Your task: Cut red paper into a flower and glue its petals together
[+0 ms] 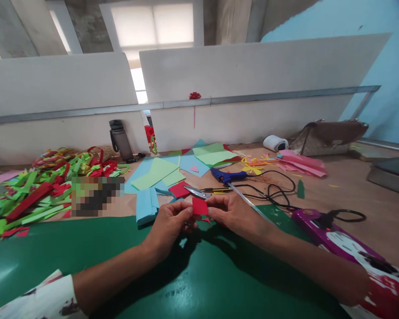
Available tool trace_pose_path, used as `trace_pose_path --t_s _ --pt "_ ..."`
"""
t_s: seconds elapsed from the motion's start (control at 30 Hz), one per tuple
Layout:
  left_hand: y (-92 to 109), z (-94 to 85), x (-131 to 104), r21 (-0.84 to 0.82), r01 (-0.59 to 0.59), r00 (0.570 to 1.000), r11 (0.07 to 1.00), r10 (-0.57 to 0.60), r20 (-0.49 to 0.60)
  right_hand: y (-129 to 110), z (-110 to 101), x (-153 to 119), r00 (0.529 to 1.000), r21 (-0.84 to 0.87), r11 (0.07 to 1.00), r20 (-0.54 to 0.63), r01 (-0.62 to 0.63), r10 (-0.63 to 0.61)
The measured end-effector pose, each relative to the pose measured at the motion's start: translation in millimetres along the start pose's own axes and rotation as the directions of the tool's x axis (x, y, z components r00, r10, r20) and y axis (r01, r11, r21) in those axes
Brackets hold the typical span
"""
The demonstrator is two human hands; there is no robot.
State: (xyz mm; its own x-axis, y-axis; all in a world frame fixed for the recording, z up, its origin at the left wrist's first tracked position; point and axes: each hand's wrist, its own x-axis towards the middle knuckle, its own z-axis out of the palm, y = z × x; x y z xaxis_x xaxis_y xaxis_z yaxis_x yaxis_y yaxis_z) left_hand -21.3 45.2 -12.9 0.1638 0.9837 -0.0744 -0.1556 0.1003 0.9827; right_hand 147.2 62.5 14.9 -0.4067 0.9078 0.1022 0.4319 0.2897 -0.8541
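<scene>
A small red piece of paper [200,206] is held up between both hands over the green mat [186,283]. My left hand [171,221] pinches its left edge between thumb and fingers. On the opposite edge, my right hand [236,215] grips it the same way. Just beyond the fingers lie scissors [197,192] with shiny blades. A blue glue gun [228,175] rests behind my right hand, its glue stick [252,204] passing behind the wrist. Folded light-blue paper [146,206] sits left of my left hand.
Green and red paper strips [49,186] heap at the left. Light-green sheets [158,173] lie in the middle. A grey bottle [120,141] stands behind. At right are a purple power strip [339,239], black cable [274,190], pink paper [302,163] and a handbag [329,138].
</scene>
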Motion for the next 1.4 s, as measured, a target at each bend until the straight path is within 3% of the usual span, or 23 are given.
trace_pose_path --t_s 0.2,0.33,0.47,0.87,1.13,1.23,1.33,1.4 --pt "4 5.0 -8 0.037 0.031 0.997 0.999 -0.033 0.067 -5 2 -7 0.988 -0.146 0.984 -0.103 0.102 -0.117" --pt "8 9.3 -12 0.041 0.032 0.999 0.999 -0.032 0.007 -5 5 -12 0.958 -0.298 0.936 -0.156 0.188 -0.242" --pt "8 12.2 -12 0.054 0.005 1.0 0.999 -0.006 0.03 -1 8 -15 0.936 -0.36 0.899 -0.149 0.25 -0.32" --pt "11 -0.7 -7 0.009 -0.059 0.997 0.998 0.058 0.04 -10 0 -11 0.982 -0.054 0.981 -0.023 0.185 -0.187" --pt "17 -1.0 -11 0.049 -0.064 0.997 0.997 0.062 0.035 -6 3 -9 0.978 -0.076 0.982 -0.106 0.173 -0.181" --pt "18 2.6 -13 0.16 -0.084 0.996 0.983 0.085 -0.001 -1 5 -9 0.91 -0.257 0.909 -0.172 0.329 -0.378" --pt "17 4.5 -14 0.279 -0.136 0.991 0.951 0.136 0.018 4 5 -10 0.76 -0.51 0.686 -0.092 0.519 -0.643" --pt "16 5.1 -14 0.321 -0.17 0.985 0.932 0.156 0.066 6 5 -11 0.711 -0.587 0.584 -0.021 0.56 -0.702"
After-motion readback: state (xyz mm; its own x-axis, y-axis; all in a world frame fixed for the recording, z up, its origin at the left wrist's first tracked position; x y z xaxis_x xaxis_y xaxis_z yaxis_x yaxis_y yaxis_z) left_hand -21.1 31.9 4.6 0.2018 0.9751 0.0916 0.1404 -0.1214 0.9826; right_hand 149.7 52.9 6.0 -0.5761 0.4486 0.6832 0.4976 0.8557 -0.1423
